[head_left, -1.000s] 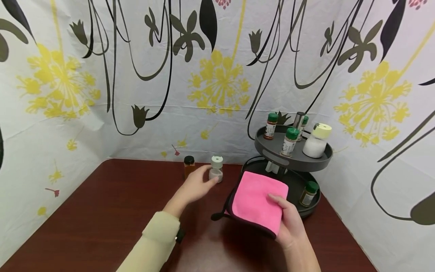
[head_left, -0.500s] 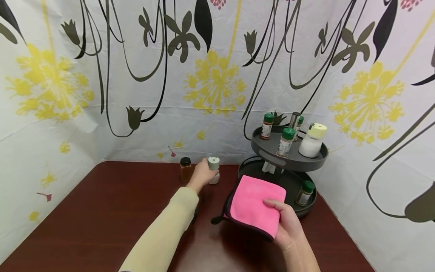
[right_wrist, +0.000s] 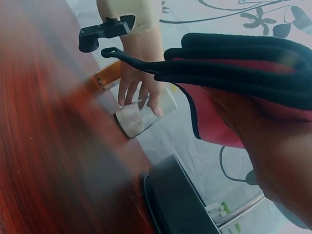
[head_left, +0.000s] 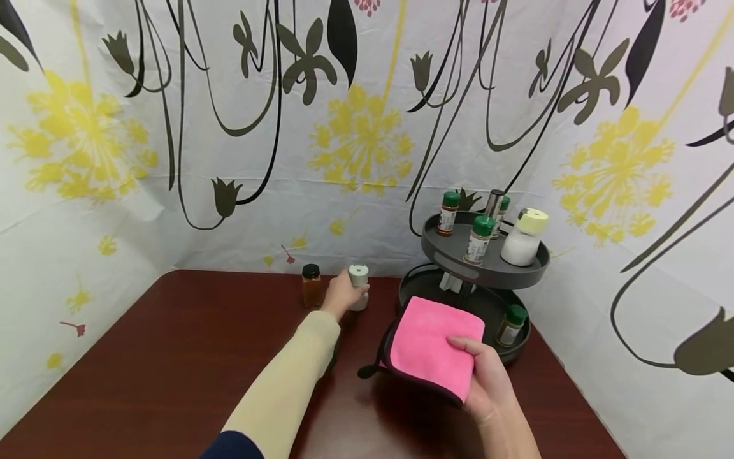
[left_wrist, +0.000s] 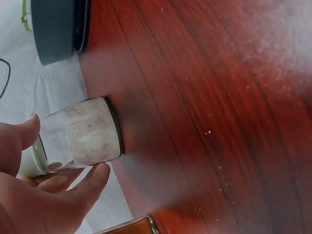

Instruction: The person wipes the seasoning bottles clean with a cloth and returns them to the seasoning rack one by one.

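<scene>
At the back of the table, my left hand (head_left: 341, 296) grips a clear seasoning jar (left_wrist: 95, 131) with a pale green lid and off-white, speckled contents. In the left wrist view, thumb and fingers lie on either side of its lid and upper body, and its base is close to the tabletop. My right hand (head_left: 486, 377) holds a folded pink cloth (head_left: 432, 344) with black edging, the thumb on top. A black loop (right_wrist: 111, 51) sticks out from the cloth's corner. Just left of the left hand stands a black-capped jar (head_left: 311, 290) with orange-brown contents.
A dark two-tier round rack (head_left: 487, 274) stands at the back right, partly behind the cloth. Its upper tier bears several green-capped spice bottles and a yellow-lidded white jar (head_left: 523, 239); a green-capped bottle (head_left: 510, 325) sits below. Pale specks (left_wrist: 208, 132) dot the table. Patterned fabric hangs behind.
My left hand has reached forward to the pale-lidded jar and taken hold of it. The right hand keeps holding the cloth in nearly the same place. The view has shifted slightly.
</scene>
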Available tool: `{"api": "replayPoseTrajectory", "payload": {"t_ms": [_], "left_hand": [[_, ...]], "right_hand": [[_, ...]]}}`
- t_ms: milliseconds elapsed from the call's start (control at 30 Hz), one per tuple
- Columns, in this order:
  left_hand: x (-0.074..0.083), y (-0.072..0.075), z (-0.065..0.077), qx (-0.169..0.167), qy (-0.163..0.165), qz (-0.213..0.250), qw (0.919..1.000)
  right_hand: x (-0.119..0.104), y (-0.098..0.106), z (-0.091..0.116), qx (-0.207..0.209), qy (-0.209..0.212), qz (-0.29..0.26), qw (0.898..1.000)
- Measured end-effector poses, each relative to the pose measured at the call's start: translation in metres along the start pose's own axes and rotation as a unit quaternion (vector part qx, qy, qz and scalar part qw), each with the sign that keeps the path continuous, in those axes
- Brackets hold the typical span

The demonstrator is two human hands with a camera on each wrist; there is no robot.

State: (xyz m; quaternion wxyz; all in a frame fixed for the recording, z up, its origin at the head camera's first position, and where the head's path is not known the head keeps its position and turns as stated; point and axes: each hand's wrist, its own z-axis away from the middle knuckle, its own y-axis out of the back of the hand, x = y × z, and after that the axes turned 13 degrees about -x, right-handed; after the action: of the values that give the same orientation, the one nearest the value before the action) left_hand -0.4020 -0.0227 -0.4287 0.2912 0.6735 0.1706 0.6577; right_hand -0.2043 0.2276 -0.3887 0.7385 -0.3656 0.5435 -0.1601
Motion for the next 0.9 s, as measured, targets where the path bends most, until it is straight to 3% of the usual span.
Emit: {"api": "replayPoseTrajectory", "payload": {"t_ms": [233, 433, 667, 900], "left_hand": [[0.003, 0.003, 0.008, -0.009, -0.009, -0.029, 0.9995], [0.021, 0.022, 0.025, 0.001, -0.044, -0.025, 0.9987], [0.044, 0.048, 0.059, 0.006, -0.071, 0.013, 0.9974], [0.051, 0.059, 0.101, 0.016, -0.100, 0.050, 0.9936]], "right_hand": [[0.003, -0.002, -0.002, -0.001, -0.002, -0.017, 1.000], [0.004, -0.006, -0.005, 0.001, -0.002, -0.029, 1.000], [0.005, -0.010, -0.006, -0.003, -0.002, -0.021, 1.000], [0.005, -0.015, -0.009, -0.015, -0.002, -0.008, 1.000]]}}
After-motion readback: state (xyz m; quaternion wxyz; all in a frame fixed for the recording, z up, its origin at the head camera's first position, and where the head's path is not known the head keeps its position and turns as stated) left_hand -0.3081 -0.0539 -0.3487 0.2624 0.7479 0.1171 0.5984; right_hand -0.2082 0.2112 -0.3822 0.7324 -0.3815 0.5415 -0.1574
